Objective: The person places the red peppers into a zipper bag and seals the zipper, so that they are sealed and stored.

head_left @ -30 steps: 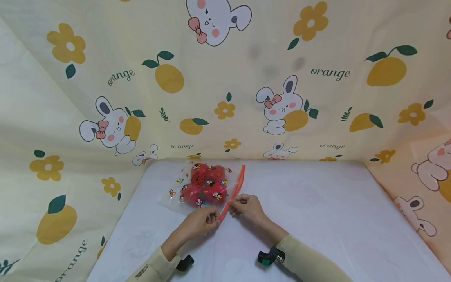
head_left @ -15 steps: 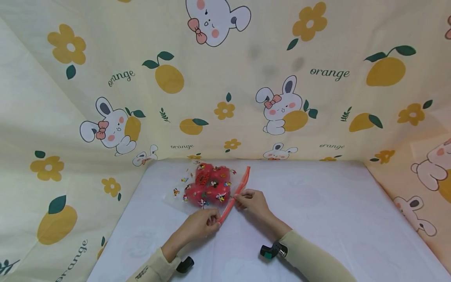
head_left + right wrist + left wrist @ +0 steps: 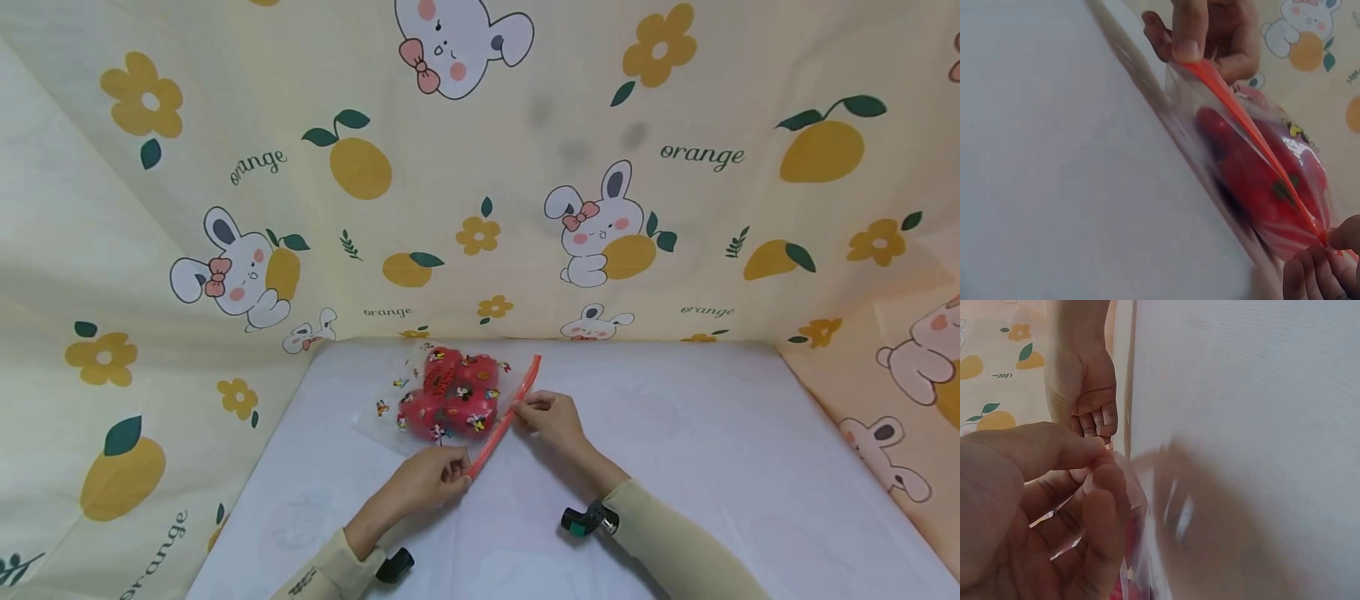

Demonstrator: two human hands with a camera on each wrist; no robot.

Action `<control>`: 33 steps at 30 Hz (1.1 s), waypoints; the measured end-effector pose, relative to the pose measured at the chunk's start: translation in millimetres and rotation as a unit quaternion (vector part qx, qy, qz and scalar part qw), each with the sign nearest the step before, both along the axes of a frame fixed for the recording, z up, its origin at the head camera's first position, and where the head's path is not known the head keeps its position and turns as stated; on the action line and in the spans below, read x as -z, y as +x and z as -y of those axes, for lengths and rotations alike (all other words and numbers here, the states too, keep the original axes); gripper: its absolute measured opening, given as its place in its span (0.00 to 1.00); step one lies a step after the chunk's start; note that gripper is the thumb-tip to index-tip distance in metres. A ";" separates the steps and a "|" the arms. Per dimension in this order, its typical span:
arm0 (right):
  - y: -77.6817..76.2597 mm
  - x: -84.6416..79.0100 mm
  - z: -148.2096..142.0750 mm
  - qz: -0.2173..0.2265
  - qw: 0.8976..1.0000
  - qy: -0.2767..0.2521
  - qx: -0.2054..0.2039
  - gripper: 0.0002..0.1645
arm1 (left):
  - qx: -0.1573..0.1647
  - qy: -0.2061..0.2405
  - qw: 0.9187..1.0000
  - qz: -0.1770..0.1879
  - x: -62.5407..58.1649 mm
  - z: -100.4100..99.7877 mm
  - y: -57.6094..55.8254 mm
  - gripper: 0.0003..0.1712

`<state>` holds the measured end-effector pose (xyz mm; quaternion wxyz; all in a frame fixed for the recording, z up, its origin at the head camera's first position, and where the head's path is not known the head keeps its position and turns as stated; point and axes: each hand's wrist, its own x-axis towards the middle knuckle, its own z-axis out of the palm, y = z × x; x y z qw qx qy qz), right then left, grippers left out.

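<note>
A clear zip bag (image 3: pixel 377 427) printed with small cartoon figures lies on the white table. Through its film show several round red things (image 3: pixel 1260 181), one with a green patch, resembling tomatoes. The bag's mouth carries an orange-red zip strip (image 3: pixel 491 442), which slants away from me. At the strip's near end, my left hand (image 3: pixel 427 483) pinches it between thumb and finger. Farther along, my right hand (image 3: pixel 555 423) pinches the same strip, thumb and forefinger at its edge. The right wrist view has both hands on the strip, with the bag bulging between them.
The white table (image 3: pixel 675 450) extends to the right of the hands and toward me. Behind it hangs a cream cloth (image 3: pixel 525 250) with rabbits and oranges, which also covers both sides. A small black camera (image 3: pixel 588 521) sits at the right wrist.
My right hand has slid along the zip strip, away from me and to the right, widening its gap from the left hand. The bag has shifted slightly right. My left hand stays nearly still.
</note>
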<state>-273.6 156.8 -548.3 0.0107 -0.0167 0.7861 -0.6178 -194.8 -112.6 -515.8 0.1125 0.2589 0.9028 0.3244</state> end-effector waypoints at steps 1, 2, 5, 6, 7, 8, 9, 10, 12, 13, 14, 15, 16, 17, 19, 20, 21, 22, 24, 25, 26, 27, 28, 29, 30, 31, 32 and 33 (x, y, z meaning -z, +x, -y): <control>-1.0 -0.4 -1.0 0.000 1.000 0.003 0.002 0.11 | 0.001 0.000 1.000 -0.001 0.2 0.0 0.1 0.10; -1.9 -1.1 -1.8 0.000 1.000 0.003 0.004 0.11 | 0.001 0.002 1.000 -0.002 0.2 -0.1 0.3 0.10; -5.1 -2.2 -4.6 0.005 1.000 0.006 0.011 0.11 | 0.001 0.002 1.000 -0.004 0.4 -0.4 1.0 0.10; -6.2 -3.0 -5.4 0.006 1.000 0.007 0.013 0.11 | 0.003 0.003 1.000 -0.005 0.2 -0.7 1.4 0.10; -7.4 -3.6 -6.4 0.007 1.000 0.006 0.015 0.11 | 0.003 0.003 1.000 -0.006 0.0 -0.9 1.6 0.10; -8.6 -4.3 -7.5 0.007 1.000 0.004 0.016 0.12 | 0.003 0.002 1.000 -0.007 -0.2 -1.0 1.8 0.10; -9.8 -5.2 -8.6 0.004 1.000 0.003 0.017 0.12 | 0.003 0.000 1.000 -0.007 -0.4 -1.2 2.0 0.10; -11.1 -6.2 -9.7 0.001 1.000 0.000 0.018 0.12 | 0.002 -0.002 1.000 -0.007 -0.5 -1.3 2.0 0.10; -14.0 -8.0 -11.8 -0.007 1.000 -0.009 0.021 0.13 | 0.001 -0.005 1.000 -0.008 -0.7 -1.4 1.7 0.09; -15.5 -8.3 -13.0 -0.012 1.000 -0.013 0.021 0.13 | -0.001 -0.010 1.000 -0.008 -0.6 -1.3 1.4 0.09; -17.0 -8.6 -14.0 -0.016 0.999 -0.018 0.022 0.13 | -0.001 -0.012 1.000 -0.008 -0.4 -1.2 1.2 0.09; -18.5 -8.9 -14.9 -0.018 0.999 -0.020 0.024 0.13 | -0.002 -0.014 1.000 -0.009 -0.4 -1.0 1.0 0.10; -19.9 -8.9 -15.9 -0.020 0.999 -0.021 0.027 0.13 | -0.002 -0.015 1.000 -0.009 -0.2 -0.9 0.8 0.10; -21.3 -8.6 -16.9 -0.023 0.999 -0.019 0.027 0.13 | -0.002 -0.016 1.000 -0.008 0.0 -0.7 0.7 0.10; -23.3 -8.5 -18.2 -0.023 0.999 -0.011 0.031 0.13 | -0.002 -0.016 1.000 -0.008 0.1 -0.4 0.6 0.10; -24.2 -8.8 -18.8 -0.020 0.999 -0.006 0.035 0.13 | -0.002 -0.016 1.000 -0.007 0.4 -0.4 0.6 0.10; -25.1 -9.0 -19.3 -0.019 0.999 -0.002 0.039 0.13 | -0.002 -0.016 1.000 -0.007 0.5 -0.3 0.6 0.10; -25.9 -9.3 -19.7 -0.019 0.999 -0.001 0.041 0.13 | -0.001 -0.014 1.000 -0.006 0.5 -0.2 0.7 0.11; -27.7 -10.5 -20.6 -0.017 0.999 -0.006 0.046 0.14 | 0.002 -0.012 1.000 -0.007 0.5 -0.1 0.8 0.11; -28.8 -10.9 -21.4 -0.018 0.999 -0.009 0.047 0.14 | 0.003 -0.011 1.000 -0.007 0.6 0.0 0.9 0.10; -30.1 -11.3 -22.3 -0.019 0.999 -0.013 0.049 0.14 | 0.004 -0.011 1.000 -0.008 0.6 0.0 0.9 0.10; -31.4 -11.7 -23.3 -0.020 0.998 -0.019 0.051 0.14 | 0.005 -0.011 1.000 -0.009 0.5 0.2 1.1 0.10; -32.9 -12.1 -24.6 -0.021 0.998 -0.023 0.054 0.14 | 0.006 -0.011 1.000 -0.009 0.4 0.4 1.2 0.10; -34.5 -12.3 -26.2 -0.022 0.998 -0.026 0.055 0.14 | 0.007 -0.011 1.000 -0.009 0.3 0.6 1.5 0.10; -35.9 -12.6 -28.0 -0.022 0.998 -0.028 0.056 0.14 | 0.007 -0.011 1.000 -0.008 0.2 0.8 1.8 0.10; -37.4 -12.4 -29.9 -0.022 0.998 -0.027 0.059 0.14 | 0.006 -0.012 1.000 -0.007 0.0 1.0 2.1 0.10; -38.8 -12.8 -32.1 -0.022 0.998 -0.027 0.060 0.14 | 0.006 -0.012 1.000 -0.006 -0.2 1.2 2.5 0.10; -40.1 -13.1 -34.1 -0.023 0.997 -0.028 0.062 0.14 | 0.007 -0.011 1.000 -0.005 -0.4 1.5 2.9 0.09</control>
